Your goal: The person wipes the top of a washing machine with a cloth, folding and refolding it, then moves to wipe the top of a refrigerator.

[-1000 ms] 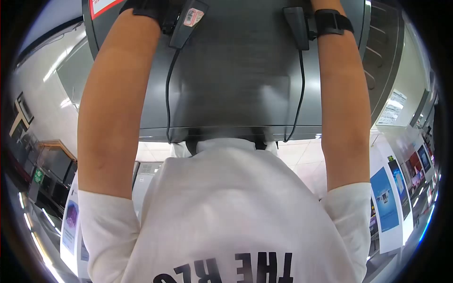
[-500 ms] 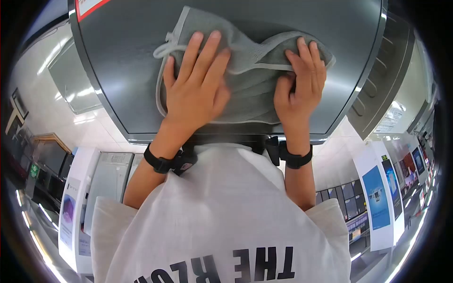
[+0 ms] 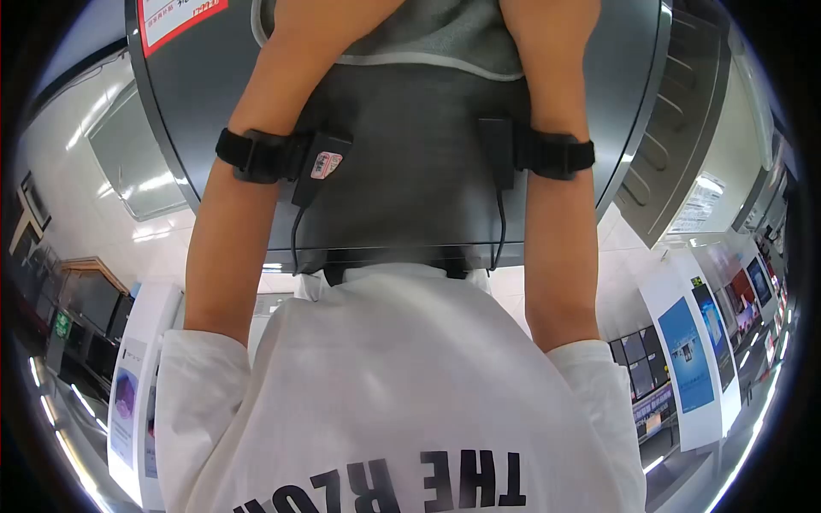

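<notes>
A grey cloth (image 3: 445, 43) with a lighter edging lies on the dark, glossy surface (image 3: 385, 179), cut off by the top of the view. My left hand (image 3: 329, 19) is over the left part of the cloth, with only its back and wrist side visible. On the cloth's right part is my right hand (image 3: 552, 19), also cut off at the top edge. The fingers of both hands are out of view, so their grip on the cloth does not show. Each wrist wears a black strap with a small dark device and a cable.
A red-bordered label (image 3: 175, 21) is on the surface's upper left corner. Along the right side runs a grey rack (image 3: 676, 111) with metal hooks. White display stands (image 3: 684, 350) with posters are at the lower right, and another (image 3: 128, 393) is at the lower left.
Both hands have moved forward, away from my body, to the top of the view. The cloth has shifted the same way, and more dark surface shows in front of me.
</notes>
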{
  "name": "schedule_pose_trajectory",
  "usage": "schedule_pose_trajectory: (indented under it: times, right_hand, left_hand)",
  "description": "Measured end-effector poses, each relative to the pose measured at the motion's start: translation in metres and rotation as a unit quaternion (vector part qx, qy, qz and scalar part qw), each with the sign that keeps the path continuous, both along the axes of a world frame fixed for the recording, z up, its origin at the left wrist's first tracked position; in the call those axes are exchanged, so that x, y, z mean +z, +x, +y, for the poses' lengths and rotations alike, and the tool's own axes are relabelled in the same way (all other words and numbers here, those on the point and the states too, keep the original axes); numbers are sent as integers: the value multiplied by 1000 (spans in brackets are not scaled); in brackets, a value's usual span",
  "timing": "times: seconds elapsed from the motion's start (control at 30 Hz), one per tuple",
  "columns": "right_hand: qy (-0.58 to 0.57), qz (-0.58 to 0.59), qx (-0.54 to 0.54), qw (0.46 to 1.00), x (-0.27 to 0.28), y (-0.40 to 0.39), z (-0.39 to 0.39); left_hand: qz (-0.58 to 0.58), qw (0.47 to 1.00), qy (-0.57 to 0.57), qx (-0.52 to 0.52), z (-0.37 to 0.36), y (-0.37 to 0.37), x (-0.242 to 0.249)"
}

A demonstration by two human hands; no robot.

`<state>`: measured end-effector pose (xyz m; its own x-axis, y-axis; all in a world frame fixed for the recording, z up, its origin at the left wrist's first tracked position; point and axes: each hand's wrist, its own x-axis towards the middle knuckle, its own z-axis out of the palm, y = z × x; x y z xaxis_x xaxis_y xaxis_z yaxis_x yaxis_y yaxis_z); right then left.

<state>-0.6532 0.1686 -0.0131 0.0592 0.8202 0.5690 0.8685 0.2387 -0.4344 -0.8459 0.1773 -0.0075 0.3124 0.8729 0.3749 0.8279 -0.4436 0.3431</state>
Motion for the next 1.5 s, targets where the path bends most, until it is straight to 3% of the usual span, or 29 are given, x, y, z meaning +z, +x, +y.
schedule_pose_trajectory:
  times: [0.23,0.37,0.5,0.63,0.7,0.83,0.93,1.27,1.37,1.47,1.5]
  right_hand:
    - [11,66,27,997,-3,-5,15]
    - [66,26,32,997,-11,-10,45]
    - [39,39,30,998,-6,-14,39]
    - [-95,91,60,990,10,-17,-14]
    - [-33,39,68,996,-3,-13,-49]
    - [-142,21,66,987,15,-12,-119]
    - [-205,29,62,976,24,-12,-134]
    - [-97,65,59,991,3,-8,-23]
    - [-120,30,68,990,9,-6,-37]
    - [-197,-3,44,979,22,-1,-114]
    - [-256,-35,51,965,28,-3,-151]
  left_hand:
    - [-24,999,27,3,14,5,-10]
    - [-14,997,76,28,41,17,-21]
    - [-26,999,45,14,35,12,-15]
    - [-28,999,-26,9,-16,-3,-9]
    - [-11,998,-59,-2,-58,-14,-1]
    - [41,984,-173,4,-128,-31,25]
    - [58,980,-190,-1,-147,-35,27]
    - [19,991,-129,-26,-41,-3,18]
    - [3,989,-146,6,-53,-17,21]
    - [52,976,-210,14,-115,-44,33]
    - [118,970,-206,-50,-150,-54,31]
